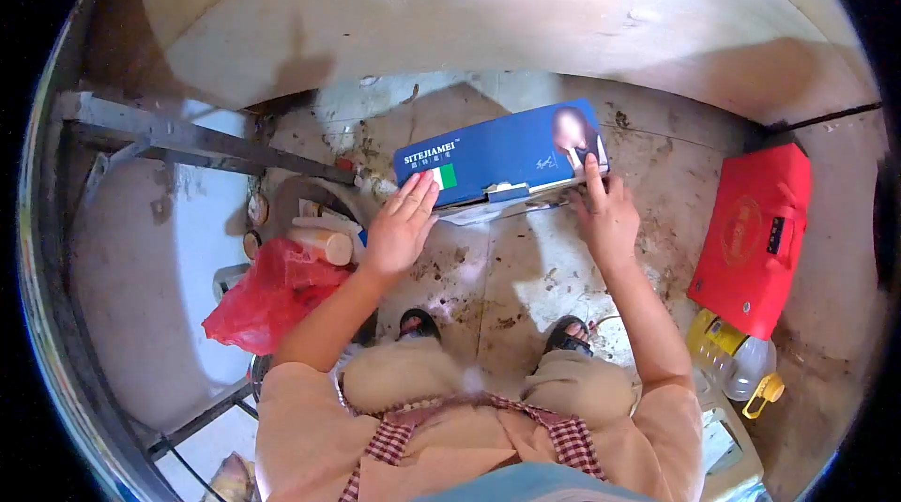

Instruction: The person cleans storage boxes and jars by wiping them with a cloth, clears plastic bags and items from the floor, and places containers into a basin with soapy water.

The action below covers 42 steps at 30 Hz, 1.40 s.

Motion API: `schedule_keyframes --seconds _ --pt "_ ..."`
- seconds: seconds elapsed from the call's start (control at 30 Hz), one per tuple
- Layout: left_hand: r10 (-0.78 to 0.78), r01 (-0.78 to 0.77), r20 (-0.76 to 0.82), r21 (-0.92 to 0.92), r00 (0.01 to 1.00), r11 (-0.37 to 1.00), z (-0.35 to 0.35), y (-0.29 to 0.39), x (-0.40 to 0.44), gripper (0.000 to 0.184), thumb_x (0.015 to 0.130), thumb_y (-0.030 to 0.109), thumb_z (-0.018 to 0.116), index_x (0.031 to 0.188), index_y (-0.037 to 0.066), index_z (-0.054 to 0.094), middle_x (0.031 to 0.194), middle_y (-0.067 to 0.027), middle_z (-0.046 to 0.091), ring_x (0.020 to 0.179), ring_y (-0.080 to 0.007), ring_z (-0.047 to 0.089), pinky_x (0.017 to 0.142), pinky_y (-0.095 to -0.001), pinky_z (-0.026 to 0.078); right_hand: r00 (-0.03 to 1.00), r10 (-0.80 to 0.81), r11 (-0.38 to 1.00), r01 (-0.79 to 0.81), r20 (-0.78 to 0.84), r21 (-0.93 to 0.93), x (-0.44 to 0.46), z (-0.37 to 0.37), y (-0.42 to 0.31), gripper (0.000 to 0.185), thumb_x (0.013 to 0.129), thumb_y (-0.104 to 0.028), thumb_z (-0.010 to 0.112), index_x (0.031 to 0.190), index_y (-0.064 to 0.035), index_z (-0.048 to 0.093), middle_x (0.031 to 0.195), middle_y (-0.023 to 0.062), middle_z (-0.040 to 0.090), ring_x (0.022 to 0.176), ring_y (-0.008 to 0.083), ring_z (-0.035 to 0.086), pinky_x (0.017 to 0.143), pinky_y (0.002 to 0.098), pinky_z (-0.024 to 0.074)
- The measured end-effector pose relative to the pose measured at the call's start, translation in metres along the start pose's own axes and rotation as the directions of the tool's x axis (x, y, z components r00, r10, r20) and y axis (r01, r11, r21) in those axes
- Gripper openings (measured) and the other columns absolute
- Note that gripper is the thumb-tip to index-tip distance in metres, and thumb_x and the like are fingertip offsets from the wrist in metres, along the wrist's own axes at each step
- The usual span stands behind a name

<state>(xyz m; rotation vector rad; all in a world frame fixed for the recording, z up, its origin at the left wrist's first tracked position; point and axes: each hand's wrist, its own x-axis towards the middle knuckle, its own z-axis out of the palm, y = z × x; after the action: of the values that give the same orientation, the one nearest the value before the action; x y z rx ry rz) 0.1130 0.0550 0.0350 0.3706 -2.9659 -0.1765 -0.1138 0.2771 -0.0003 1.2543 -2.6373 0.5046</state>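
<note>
A long blue cardboard box, lettered SITEJIAMEI, is in front of me, slightly tilted with its right end farther away. Along its near edge the lid has a small tab, and a narrow gap shows beneath it. My left hand lies with outstretched fingers over the box's near left corner, beside a green and white patch. At the other end, my right hand grips the near right corner, index finger on top and the other fingers lower at the edge. What is inside the box is hidden.
On the left, a red plastic bag and a pale cup-like container sit by a metal frame. A red case and a plastic bottle are at right. A curved pale panel spans the far side; the floor is stained.
</note>
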Motion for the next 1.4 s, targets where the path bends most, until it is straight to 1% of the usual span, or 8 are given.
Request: schedule_keyframes --seconds 0.67,0.87,0.97,1.1,1.13,1.17,1.3,1.4 --pt "0.09 -0.144 -0.262 -0.191 0.961 0.971 0.021 0.081 0.087 0.034 0.077 0.02 0.068 0.106 0.003 0.064 0.118 -0.0129 0.06 0.109 -0.0278 0.057 0.092 -0.0345 0.046 0.965 0.103 0.95 -0.167 0.242 0.265 0.019 -0.042 0.007 0.057 0.073 -0.026 0.071 0.126 -0.0235 0.049 0.089 0.0097 0.059 0.072 0.0296 0.062 0.063 0.0377 0.0497" --pt "0.192 -0.149 -0.319 0.154 0.928 0.977 0.038 0.094 0.087 0.039 0.076 0.024 0.067 0.108 0.002 0.063 0.117 -0.0115 0.06 0.108 -0.027 0.058 0.087 -0.0336 0.049 0.992 0.068 0.982 -0.049 -0.102 0.181 0.005 0.001 0.01 0.057 0.072 -0.021 0.072 0.125 -0.025 0.052 0.086 0.008 0.057 0.077 0.027 0.058 0.064 0.0376 0.0494" --pt "0.192 -0.149 -0.314 0.158 0.93 0.976 0.055 0.085 0.093 0.045 0.076 0.026 0.068 0.114 0.004 0.059 0.124 -0.0126 0.055 0.114 -0.0276 0.052 0.093 -0.039 0.044 0.995 0.092 0.986 -0.098 0.044 0.135 0.011 -0.004 0.007 0.058 0.073 -0.022 0.071 0.126 -0.0261 0.051 0.09 0.0098 0.058 0.079 0.0283 0.059 0.066 0.0376 0.0499" --pt "0.129 -0.108 0.085 -0.212 0.988 0.971 -0.009 0.061 0.087 0.078 0.066 0.034 0.078 0.134 0.016 0.044 0.146 -0.0177 0.026 0.132 -0.0363 0.028 0.104 -0.0558 0.025 0.969 0.093 0.952 -0.154 0.23 0.266 0.022 -0.033 0.021 0.057 0.075 -0.025 0.071 0.128 -0.0269 0.049 0.099 0.0126 0.061 0.087 0.031 0.061 0.071 0.0373 0.0508" --pt "-0.017 0.034 0.191 -0.084 0.981 0.996 -0.03 0.058 0.083 0.095 0.057 0.04 0.082 0.139 0.02 0.038 0.148 -0.0191 0.019 0.134 -0.0401 0.022 0.105 -0.0565 0.022 0.968 0.085 0.922 -0.166 0.235 0.35 0.021 -0.041 0.023 0.057 0.076 -0.025 0.07 0.129 -0.0272 0.048 0.101 0.0132 0.061 0.089 0.0316 0.061 0.072 0.0373 0.051" --pt "-0.057 0.061 0.141 -0.023 0.988 0.998 -0.033 0.042 0.077 0.1 0.054 0.04 0.083 0.14 0.02 0.035 0.145 -0.0204 0.023 0.132 -0.0404 0.025 0.104 -0.055 0.024 0.961 0.183 0.87 -0.257 0.209 0.42 0.02 -0.044 0.024 0.048 0.078 -0.019 0.07 0.123 -0.0133 0.054 0.098 0.0144 0.062 0.09 0.0282 0.062 0.08 0.0334 0.0493" --pt "-0.17 0.201 0.236 -0.115 0.957 0.973 -0.023 0.012 0.069 0.107 0.052 0.035 0.082 0.142 0.01 0.029 0.133 -0.022 0.037 0.12 -0.0374 0.036 0.099 -0.0487 0.029 0.97 0.243 0.713 -0.16 -0.027 0.682 0.037 -0.093 -0.034 0.031 0.079 -0.015 0.067 0.109 -0.0062 0.06 0.099 0.0117 0.06 0.091 0.024 0.06 0.081 0.0339 0.0482" --pt "-0.208 0.217 0.09 -0.113 0.974 0.969 -0.018 0.04 0.064 0.102 0.055 0.031 0.079 0.137 -0.003 0.03 0.124 -0.0195 0.043 0.112 -0.0341 0.041 0.096 -0.0434 0.03 0.993 -0.053 0.891 0.096 -0.109 0.443 0.051 -0.082 -0.101 0.026 0.078 -0.017 0.065 0.102 -0.009 0.058 0.104 0.0132 0.056 0.093 0.0325 0.055 0.077 0.0413 0.0469"
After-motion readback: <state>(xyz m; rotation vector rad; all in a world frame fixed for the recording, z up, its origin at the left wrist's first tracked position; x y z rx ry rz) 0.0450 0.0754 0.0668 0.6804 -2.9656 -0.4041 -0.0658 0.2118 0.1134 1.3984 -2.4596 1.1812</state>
